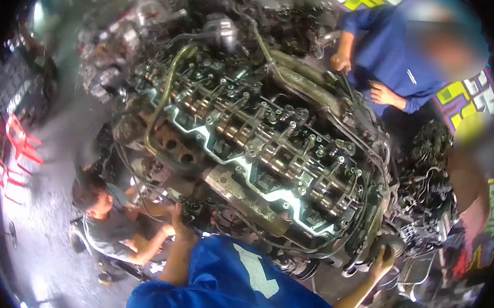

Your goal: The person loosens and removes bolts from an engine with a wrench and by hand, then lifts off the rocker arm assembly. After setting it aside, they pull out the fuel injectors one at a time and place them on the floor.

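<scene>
A large engine (259,138) lies diagonally before me, its camshaft and valve gear exposed along a bright metal edge. At its lower left side, my left hand (180,221) reaches in beside hoses and dark parts; its fingers are too small and blurred to read, and anything held is hidden. On the right end of the engine, my right hand (386,260) has its fingers around the edge of a round engine part (391,242). A yellowish pipe (161,105) curves over the engine's left portion.
One person (110,222) crouches at lower left, arms reaching near my left hand. Another person in blue (389,46) works across the engine at upper right. Red chairs (19,141) are at far left. More engine parts (427,195) lie to the right, beside another person's arm (471,181).
</scene>
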`<action>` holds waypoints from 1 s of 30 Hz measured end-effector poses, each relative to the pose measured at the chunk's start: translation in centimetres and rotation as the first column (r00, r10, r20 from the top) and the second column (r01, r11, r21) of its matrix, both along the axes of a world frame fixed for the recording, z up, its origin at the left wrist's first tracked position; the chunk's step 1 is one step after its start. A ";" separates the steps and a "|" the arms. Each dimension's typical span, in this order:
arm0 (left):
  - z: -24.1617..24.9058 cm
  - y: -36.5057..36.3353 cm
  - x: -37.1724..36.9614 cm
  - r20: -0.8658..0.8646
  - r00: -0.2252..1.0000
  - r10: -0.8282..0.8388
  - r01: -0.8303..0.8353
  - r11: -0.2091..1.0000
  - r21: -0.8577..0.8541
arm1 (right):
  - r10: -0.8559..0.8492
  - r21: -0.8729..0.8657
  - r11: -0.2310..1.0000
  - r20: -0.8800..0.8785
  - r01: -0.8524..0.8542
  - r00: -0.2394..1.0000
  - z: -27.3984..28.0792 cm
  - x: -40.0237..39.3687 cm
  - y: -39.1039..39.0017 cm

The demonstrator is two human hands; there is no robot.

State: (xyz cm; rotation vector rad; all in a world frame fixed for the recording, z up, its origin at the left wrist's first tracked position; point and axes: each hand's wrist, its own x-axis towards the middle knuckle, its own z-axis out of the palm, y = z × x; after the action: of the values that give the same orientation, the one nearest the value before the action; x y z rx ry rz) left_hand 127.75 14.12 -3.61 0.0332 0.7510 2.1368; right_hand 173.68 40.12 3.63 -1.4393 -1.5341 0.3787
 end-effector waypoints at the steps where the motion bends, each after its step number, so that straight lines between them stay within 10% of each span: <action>1: -0.2 0.2 0.1 -0.009 0.998 -0.057 0.057 0.998 0.037 | -0.040 -0.042 0.998 -0.024 0.039 0.999 -0.9 -0.1 -0.9; 30: 2.4 -8.9 7.8 -0.092 0.984 0.153 -0.148 0.987 0.061 | -0.235 0.132 0.969 0.204 0.211 0.950 -3.0 -2.2 1.5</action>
State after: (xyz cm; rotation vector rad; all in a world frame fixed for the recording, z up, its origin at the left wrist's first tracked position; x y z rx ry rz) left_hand 135.50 5.26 -1.20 0.1122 0.7728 2.3132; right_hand 171.51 41.61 0.64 -1.5888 -1.5166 -0.0006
